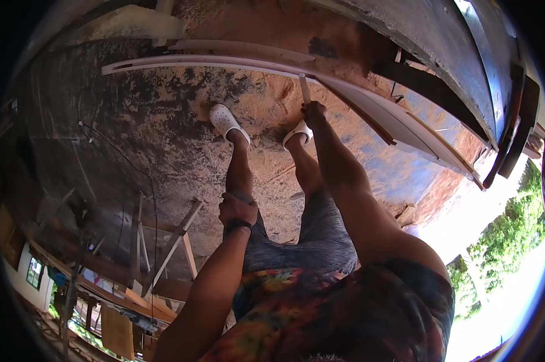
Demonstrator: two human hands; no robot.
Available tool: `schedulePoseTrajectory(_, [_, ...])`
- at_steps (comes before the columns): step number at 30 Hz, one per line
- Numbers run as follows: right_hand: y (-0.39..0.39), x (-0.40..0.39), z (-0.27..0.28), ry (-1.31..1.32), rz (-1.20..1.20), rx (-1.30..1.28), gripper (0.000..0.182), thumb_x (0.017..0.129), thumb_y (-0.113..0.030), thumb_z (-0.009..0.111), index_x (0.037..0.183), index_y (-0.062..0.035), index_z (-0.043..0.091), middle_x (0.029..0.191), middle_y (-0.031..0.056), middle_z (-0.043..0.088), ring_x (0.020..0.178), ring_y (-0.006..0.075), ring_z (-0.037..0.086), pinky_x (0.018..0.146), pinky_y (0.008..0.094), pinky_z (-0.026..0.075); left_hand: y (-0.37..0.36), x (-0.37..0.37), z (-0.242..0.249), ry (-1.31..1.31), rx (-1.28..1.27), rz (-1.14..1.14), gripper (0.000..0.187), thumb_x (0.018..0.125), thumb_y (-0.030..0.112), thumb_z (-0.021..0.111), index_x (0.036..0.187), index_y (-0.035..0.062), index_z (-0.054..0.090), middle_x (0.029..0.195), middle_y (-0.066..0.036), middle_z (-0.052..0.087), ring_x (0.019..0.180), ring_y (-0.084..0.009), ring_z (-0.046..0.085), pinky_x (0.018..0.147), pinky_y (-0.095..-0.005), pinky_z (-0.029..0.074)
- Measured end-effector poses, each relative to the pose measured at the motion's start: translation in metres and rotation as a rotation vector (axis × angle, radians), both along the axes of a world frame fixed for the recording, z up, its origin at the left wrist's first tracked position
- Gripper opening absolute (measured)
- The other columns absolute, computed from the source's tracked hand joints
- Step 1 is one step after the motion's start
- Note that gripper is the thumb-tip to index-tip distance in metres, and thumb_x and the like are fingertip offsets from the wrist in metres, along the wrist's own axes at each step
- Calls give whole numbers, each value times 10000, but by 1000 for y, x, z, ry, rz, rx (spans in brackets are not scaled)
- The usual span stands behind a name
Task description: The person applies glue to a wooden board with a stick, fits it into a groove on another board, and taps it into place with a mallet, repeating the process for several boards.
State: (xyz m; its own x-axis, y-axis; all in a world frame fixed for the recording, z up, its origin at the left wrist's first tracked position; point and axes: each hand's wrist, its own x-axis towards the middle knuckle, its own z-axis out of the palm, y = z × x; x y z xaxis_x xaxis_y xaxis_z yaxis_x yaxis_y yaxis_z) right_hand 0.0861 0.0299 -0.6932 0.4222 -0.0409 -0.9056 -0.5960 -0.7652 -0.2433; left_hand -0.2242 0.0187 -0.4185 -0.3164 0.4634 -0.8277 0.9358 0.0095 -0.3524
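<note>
My right hand is closed around a flat, pale wooden stick. The far end of that stick meets the edge of a long, narrow white board, where a small bright spot shows. What the stick's tip looks like is too small to tell. My left hand, with a dark band at the wrist, is closed at my left knee on the leg of my grey shorts. Most of its fingers are hidden.
A wide pale panel with brown edging lies at the right. White clogs are on my feet on the stained floor. Wooden trestle legs stand at lower left, near a thin cable. A large grey curved surface fills the upper right.
</note>
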Motion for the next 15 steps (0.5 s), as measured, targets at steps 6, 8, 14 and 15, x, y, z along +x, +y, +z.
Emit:
schedulePoseTrajectory(6, [8, 16, 2, 37, -262, -84, 158, 897, -178, 658, 963, -64, 746, 927, 67, 748, 840, 196, 723, 680, 334, 576, -3, -2, -4, 17, 36, -27, 889, 708, 520, 775, 1287, -47, 407, 1103, -219, 639, 981, -345, 683, 846, -456, 568])
schedulePoseTrajectory(8, [-11, 19, -30, -50, 238, -95, 127, 874, -149, 703, 960, -66, 743, 946, 53, 751, 871, 192, 717, 706, 347, 586, -1, 0, -3, 20, 47, -23, 893, 703, 526, 774, 1285, -45, 409, 1101, -218, 639, 978, -341, 684, 840, -455, 568])
schedulePoseTrajectory(14, [-18, 27, -43, -53, 290, -157, 99, 877, -147, 698, 917, -67, 739, 885, 68, 743, 804, 177, 708, 657, 341, 578, 2, 2, -1, 29, 31, -19, 914, 705, 521, 772, 1303, -54, 391, 1114, -229, 631, 992, -340, 677, 861, -447, 561])
schedulePoseTrajectory(15, [-15, 29, -41, -53, 291, -154, 99, 877, -147, 698, 917, -67, 739, 885, 68, 743, 804, 177, 708, 657, 341, 578, 2, 2, 0, 26, 28, -23, 913, 705, 517, 773, 1305, -55, 389, 1117, -233, 628, 998, -342, 675, 866, -448, 559])
